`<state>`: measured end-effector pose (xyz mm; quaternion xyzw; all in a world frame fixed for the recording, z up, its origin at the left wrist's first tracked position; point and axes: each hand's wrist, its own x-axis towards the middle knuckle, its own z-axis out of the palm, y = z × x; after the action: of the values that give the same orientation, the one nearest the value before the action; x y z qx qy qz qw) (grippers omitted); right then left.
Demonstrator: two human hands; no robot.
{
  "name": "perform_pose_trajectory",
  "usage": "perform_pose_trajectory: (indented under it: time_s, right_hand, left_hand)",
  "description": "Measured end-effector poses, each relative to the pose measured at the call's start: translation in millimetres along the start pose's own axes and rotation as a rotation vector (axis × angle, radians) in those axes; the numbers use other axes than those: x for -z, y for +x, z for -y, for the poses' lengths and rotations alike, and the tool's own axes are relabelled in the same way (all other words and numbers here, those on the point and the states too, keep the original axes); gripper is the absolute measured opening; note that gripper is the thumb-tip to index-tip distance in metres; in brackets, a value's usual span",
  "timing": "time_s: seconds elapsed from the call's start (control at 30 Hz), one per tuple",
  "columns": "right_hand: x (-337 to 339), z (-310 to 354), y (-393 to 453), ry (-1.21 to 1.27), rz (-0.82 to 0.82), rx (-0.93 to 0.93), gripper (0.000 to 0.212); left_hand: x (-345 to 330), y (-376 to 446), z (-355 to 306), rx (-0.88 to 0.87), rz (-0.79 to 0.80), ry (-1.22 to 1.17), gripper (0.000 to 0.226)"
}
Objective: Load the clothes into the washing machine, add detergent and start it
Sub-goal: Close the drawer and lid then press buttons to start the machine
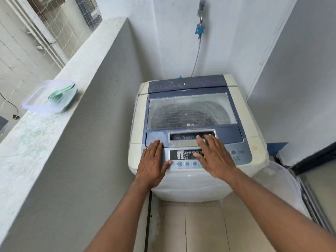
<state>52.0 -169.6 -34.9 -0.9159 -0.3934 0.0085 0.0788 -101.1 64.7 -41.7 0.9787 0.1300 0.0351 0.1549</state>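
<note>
Hands (183, 159) flat on closed washer (192, 110)

Both bare forearms stretched forward toward twelve o'clock, converging slightly. Left hand (152, 161) flat, palm down, fingers together, thumb splayed toward three o'clock. Right hand (214, 157) flat, palm down, fingers spread, angled toward eleven o'clock. Nothing held.

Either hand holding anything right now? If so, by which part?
Nothing held. Left hand lies flat on the washing machine's front panel; right hand reaches flat toward the lid handle.
</note>
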Motion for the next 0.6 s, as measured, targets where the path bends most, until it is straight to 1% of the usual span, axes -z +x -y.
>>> perform_pose_trajectory:
  time_s: [0.07,0.13,0.27,0.33,0.43,0.6]
  right_hand:
    - [3,-2,-10,-0.014,0.011,-0.008,0.076]
    - [7,-4,-19,-0.013,0.005,-0.025,0.076]
    - [15,-6,-38,-0.042,-0.004,-0.128,0.073]
    - [16,-6,-49,-0.046,-0.005,-0.178,0.070]
    - [11,-11,-66,-0.084,-0.004,-0.200,0.067]
    - [12,-20,-88,-0.121,-0.018,-0.256,0.065]
  left_hand:
    - [4,-7,4,-0.005,0.028,-0.006,0.105]
    - [7,-11,7,-0.011,0.057,-0.011,0.112]
    - [7,-16,11,-0.047,0.121,-0.047,0.126]
    - [8,-15,14,-0.056,0.122,-0.076,0.120]
    - [8,-15,16,-0.055,0.104,-0.124,0.107]
    - [-2,-17,14,-0.056,0.093,-0.116,0.113]
